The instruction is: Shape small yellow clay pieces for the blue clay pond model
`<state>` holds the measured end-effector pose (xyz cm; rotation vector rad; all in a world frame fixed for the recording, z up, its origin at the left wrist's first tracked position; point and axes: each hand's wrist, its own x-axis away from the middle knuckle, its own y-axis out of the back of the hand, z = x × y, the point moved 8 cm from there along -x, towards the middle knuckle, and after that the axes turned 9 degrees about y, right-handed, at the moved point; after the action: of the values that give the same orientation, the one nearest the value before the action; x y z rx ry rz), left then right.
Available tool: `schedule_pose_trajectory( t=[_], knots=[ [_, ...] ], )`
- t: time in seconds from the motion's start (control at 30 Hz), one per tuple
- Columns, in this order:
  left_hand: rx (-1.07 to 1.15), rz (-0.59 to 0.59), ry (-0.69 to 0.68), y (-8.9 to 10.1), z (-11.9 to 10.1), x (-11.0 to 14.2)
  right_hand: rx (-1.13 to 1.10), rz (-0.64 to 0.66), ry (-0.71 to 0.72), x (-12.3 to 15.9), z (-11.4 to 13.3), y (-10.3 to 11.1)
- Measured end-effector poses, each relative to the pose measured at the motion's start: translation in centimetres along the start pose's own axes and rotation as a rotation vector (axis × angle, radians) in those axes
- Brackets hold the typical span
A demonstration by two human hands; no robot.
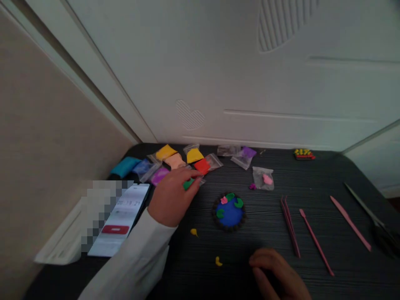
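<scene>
My left hand (pixel 171 196) reaches over the back left of the table, thumb and forefinger closed around a small clear bag of green clay (pixel 188 184). Just right of it sits a round pond model (pixel 230 213) with a blue middle, a dark beaded rim, green lily pads and a pink flower. My right hand (pixel 278 273) rests near the front edge, loosely curled, with a small gap between thumb and forefinger and nothing visible in it. Two small yellow clay pieces lie between the hands: a drop shape (pixel 194 232) and a curved bit (pixel 218 261).
Bags of clay lie along the back, among them red (pixel 202 166), purple (pixel 249 152) and pink (pixel 267 179). On the right are pink tweezers (pixel 290 227), two pink modelling tools (pixel 317 241) and scissors (pixel 371 216). A phone (pixel 125 221) lies at left; a white door (pixel 200 75) stands behind.
</scene>
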<state>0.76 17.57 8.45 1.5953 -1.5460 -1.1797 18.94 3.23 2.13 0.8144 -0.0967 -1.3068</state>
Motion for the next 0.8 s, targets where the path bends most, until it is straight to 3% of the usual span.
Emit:
schedule_pose_trajectory(
  t=[0.17,0.4,0.57,0.67,0.8],
  knots=[
    [-0.027,0.074,-0.104,-2.2,-2.3,-3.8,-0.046,0.006,-0.059,-0.1,-0.3,-0.2],
    [-0.114,0.280,-0.344,-7.0,-6.5,-8.4,-0.118,-0.037,-0.143,0.0,-0.8,0.0],
    [-0.162,0.358,-0.376,-9.4,-6.7,-11.2,-0.152,-0.060,-0.175,0.1,-1.0,0.0],
    [-0.143,0.366,-0.332,-9.3,-6.1,-12.4,-0.162,-0.075,-0.195,0.2,-1.2,0.0],
    [-0.021,0.294,-0.245,-5.8,-5.8,-11.8,-0.179,-0.122,-0.202,0.3,-1.2,0.2]
  ],
)
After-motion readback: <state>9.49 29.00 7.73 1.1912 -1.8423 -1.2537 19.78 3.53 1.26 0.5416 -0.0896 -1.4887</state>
